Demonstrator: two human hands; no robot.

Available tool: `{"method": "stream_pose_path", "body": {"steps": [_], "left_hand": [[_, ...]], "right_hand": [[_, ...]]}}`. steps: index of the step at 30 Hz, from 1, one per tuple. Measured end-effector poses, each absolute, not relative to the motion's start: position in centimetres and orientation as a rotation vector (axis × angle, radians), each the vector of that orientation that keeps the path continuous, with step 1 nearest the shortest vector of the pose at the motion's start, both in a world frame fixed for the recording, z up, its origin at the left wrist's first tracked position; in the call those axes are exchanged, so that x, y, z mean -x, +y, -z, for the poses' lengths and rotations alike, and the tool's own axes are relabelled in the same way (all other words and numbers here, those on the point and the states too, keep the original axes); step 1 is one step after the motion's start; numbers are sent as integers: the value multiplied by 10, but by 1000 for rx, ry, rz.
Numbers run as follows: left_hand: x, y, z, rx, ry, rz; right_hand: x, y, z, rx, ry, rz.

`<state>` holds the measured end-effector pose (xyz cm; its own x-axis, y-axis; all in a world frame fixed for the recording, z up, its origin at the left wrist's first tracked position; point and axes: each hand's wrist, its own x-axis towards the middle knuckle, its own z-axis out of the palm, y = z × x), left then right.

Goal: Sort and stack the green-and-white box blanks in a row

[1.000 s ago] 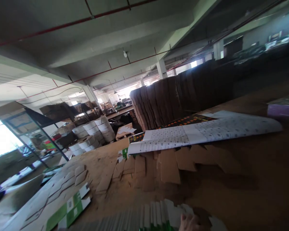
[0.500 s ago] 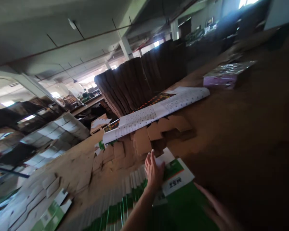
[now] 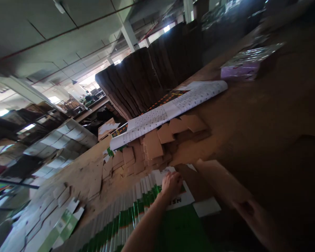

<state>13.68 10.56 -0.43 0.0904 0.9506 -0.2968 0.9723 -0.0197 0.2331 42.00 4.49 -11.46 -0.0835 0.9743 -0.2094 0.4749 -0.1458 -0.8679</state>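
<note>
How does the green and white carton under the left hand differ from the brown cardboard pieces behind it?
The green and white carton is printed; the brown cardboard pieces are plain. The carton lies in a fanned row touched by the left hand; the pieces sit in loose overlapping stacks, untouched. Both are flat and rest on the same brown surface.

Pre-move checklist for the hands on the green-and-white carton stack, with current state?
1. Left hand on the top carton of the fanned green-and-white stack: ok, fingers curled at its far edge.
2. Right hand on the brown cardboard flap: cannot tell, blurred.
3. Top carton lying flat: not ok, brown side lifted.
4. Stack fanned in order: ok.
5. Loose brown cardboard pieces apart from the stack: not ok, they reach its far end.
6. Printed sheet away from hands: ok.
</note>
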Motion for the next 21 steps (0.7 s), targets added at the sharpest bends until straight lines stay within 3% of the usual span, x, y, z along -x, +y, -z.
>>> {"method": "stream_pose_path", "body": {"steps": [6, 15, 21], "left_hand": [[-139, 112, -3, -1901, 1949, 80], [-129, 105, 10, -2048, 1788, 97], [-130, 101, 9, -2027, 1806, 115]], "right_hand": [[-366, 33, 116, 1128, -1821, -1306], [-362, 32, 136, 1160, -1988, -1231], [-361, 40, 92, 1214, -2038, -1303]]}}
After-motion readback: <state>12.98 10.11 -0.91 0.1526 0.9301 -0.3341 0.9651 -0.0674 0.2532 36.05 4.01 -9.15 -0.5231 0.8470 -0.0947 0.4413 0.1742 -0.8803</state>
